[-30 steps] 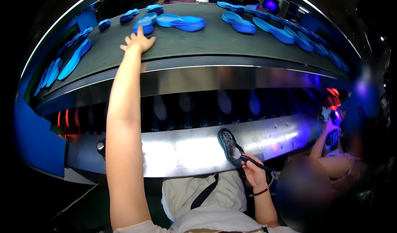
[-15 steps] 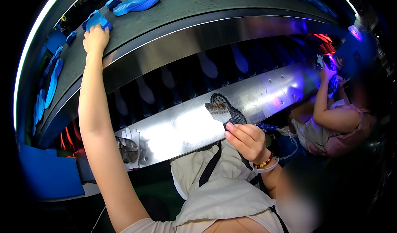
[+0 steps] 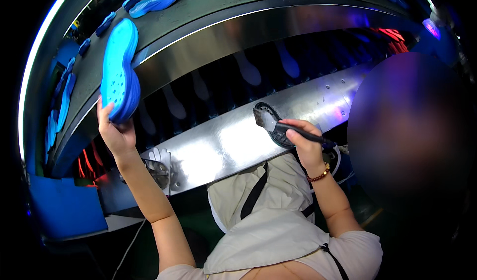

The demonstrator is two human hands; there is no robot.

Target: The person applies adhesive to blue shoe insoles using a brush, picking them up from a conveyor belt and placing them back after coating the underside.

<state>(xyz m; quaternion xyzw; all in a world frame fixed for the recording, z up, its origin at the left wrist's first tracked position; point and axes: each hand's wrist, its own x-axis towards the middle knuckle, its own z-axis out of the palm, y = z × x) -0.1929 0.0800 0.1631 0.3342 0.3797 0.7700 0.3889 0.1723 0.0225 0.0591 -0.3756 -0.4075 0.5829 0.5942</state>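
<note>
My left hand (image 3: 118, 132) grips one end of a blue shoe sole (image 3: 119, 66), raised near the front edge of the conveyor belt. Round holes dot the sole's lower half. In my right hand (image 3: 306, 145) is a flat brush (image 3: 290, 129) with a black handle, a pale ferrule and dark bristles. The brush is over a black sole-shaped piece (image 3: 263, 106), which rests on the shiny metal ledge (image 3: 223, 135). The brush partly covers that piece, and I cannot tell whether the bristles touch it.
Several more blue soles (image 3: 156, 2) sit on the dark conveyor belt (image 3: 198, 13). Under it, pale sole shapes (image 3: 247, 67) stand in a dark recess. A white glove (image 3: 160, 156) lies beside a dark metallic object (image 3: 156, 172) on the ledge's left. A blurred person is close at right.
My left hand has lifted a blue sole off the belt and brought it toward me. My right hand has turned, bringing the brush handle into view. The person at right is now largely blurred.
</note>
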